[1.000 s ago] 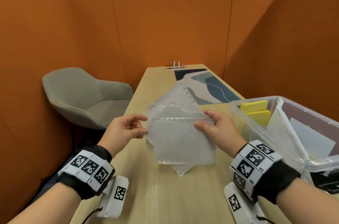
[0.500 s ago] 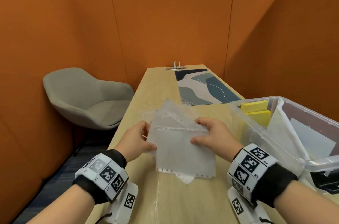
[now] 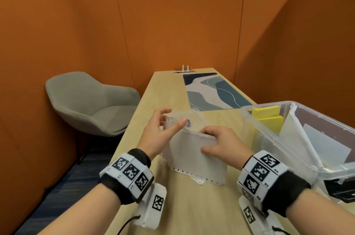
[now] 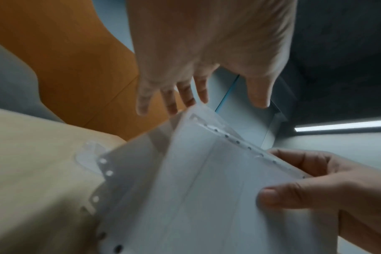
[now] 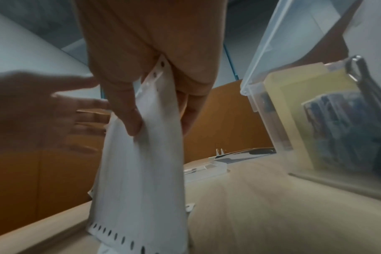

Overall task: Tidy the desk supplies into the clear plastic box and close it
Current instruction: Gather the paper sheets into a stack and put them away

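Observation:
A stack of translucent punched sheet sleeves point(image 3: 196, 159) stands upright with its lower edge on the wooden desk point(image 3: 192, 206). My right hand point(image 3: 206, 141) pinches the stack's top edge, thumb on the near side; the right wrist view shows this grip point(image 5: 159, 125) on the sleeves point(image 5: 141, 171). My left hand point(image 3: 175, 117) is at the stack's top left corner, fingers spread and straight, only touching the sleeves point(image 4: 207, 197). The clear plastic box point(image 3: 299, 144) stands open to the right, holding yellow note pads point(image 3: 268, 117) and white sheets.
A small clear plastic item point(image 3: 194, 112) lies on the desk just behind the sleeves. A patterned desk mat point(image 3: 211, 90) covers the far end, by a power socket point(image 3: 185, 70). A grey chair point(image 3: 92, 104) stands left of the desk. Orange partitions enclose it.
The sleeves have come down from mid-air and stand on the desk. My left hand let go of their left edge and moved to the top corner, fingers spread.

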Action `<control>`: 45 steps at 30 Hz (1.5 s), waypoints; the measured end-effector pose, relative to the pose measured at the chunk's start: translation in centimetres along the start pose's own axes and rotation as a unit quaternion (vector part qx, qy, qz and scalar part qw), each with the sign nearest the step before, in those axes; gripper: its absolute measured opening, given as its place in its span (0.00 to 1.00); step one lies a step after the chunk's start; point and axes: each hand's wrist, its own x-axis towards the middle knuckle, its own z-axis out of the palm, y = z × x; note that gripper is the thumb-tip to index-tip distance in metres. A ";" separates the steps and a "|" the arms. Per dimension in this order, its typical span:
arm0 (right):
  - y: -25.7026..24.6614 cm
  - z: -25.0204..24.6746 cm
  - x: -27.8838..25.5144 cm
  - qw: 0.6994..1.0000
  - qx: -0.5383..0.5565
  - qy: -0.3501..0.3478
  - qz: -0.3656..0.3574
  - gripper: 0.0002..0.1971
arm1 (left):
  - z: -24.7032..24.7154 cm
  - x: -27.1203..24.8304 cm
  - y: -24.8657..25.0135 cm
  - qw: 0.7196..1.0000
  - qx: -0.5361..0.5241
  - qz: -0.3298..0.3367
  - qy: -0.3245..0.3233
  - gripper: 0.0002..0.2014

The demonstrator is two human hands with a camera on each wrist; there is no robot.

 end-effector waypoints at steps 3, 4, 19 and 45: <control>-0.3 0.0 -0.2 1.000 -0.025 -0.010 -0.009 0.12 | 0.5 0.3 0.2 0.999 0.009 -0.016 0.038 0.20; -0.3 -0.1 -0.2 0.999 -0.037 -0.013 -0.010 0.12 | 0.7 0.4 0.0 0.999 0.028 -0.029 0.034 0.17; -2.1 -0.3 -0.6 0.967 -0.253 -0.026 0.008 0.18 | 1.0 -0.2 -1.2 0.983 -0.106 -0.129 -0.081 0.18; -1.7 -1.8 -0.3 0.998 -0.022 0.038 0.041 0.35 | -1.9 0.9 -0.3 0.977 0.054 -0.062 -0.196 0.20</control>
